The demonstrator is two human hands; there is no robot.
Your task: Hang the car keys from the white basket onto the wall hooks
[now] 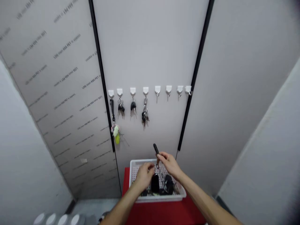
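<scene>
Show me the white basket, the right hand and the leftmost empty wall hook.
White basket (pixel 161 198): head view, front rim.
Right hand (pixel 170 164): head view, back of the hand.
Leftmost empty wall hook (pixel 157 90): head view, white base.

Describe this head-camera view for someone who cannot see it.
The left hand and right hand hover over a white basket of keys on a red surface; the right holds a dark key fob. Keys hang from white hooks on a grey wall above.

Keys (pixel 168 184) in the white basket (pixel 159 198) were partly hidden by the left hand (pixel 145 176); pale round objects (pixel 52 219) were cut off below
</scene>
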